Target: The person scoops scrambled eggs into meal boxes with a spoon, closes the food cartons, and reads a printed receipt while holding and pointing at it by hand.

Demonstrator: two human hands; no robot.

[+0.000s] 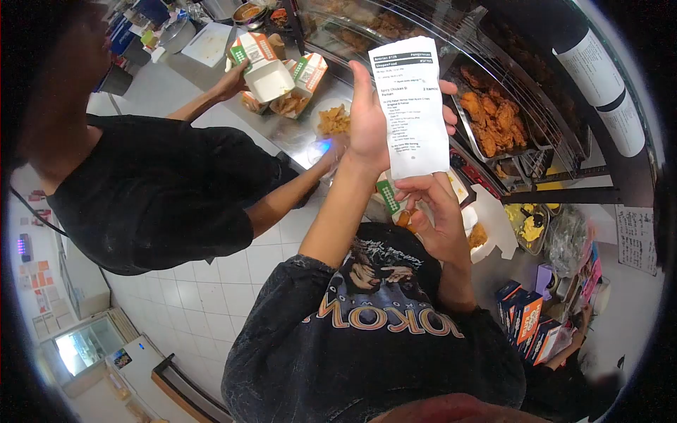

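Observation:
A long white printed receipt (412, 113) is held upright by my left hand (368, 130), thumb at its left edge and fingertips showing past its right edge. Just below the paper is my right hand (444, 218), fingers apart and loosely bent, with a fingertip close to the lower edge; whether it touches is unclear. Behind my right hand, an open white food box (490, 218) and pieces of fried food (478, 236) are partly hidden.
A co-worker in black (162, 190) stands at the left, one hand on an open carton (271, 81). Fried pieces (334, 120) lie on the metal counter. Fried chicken (493, 120) fills a tray in the glass cabinet. Orange-blue boxes (525, 317) stand at the right.

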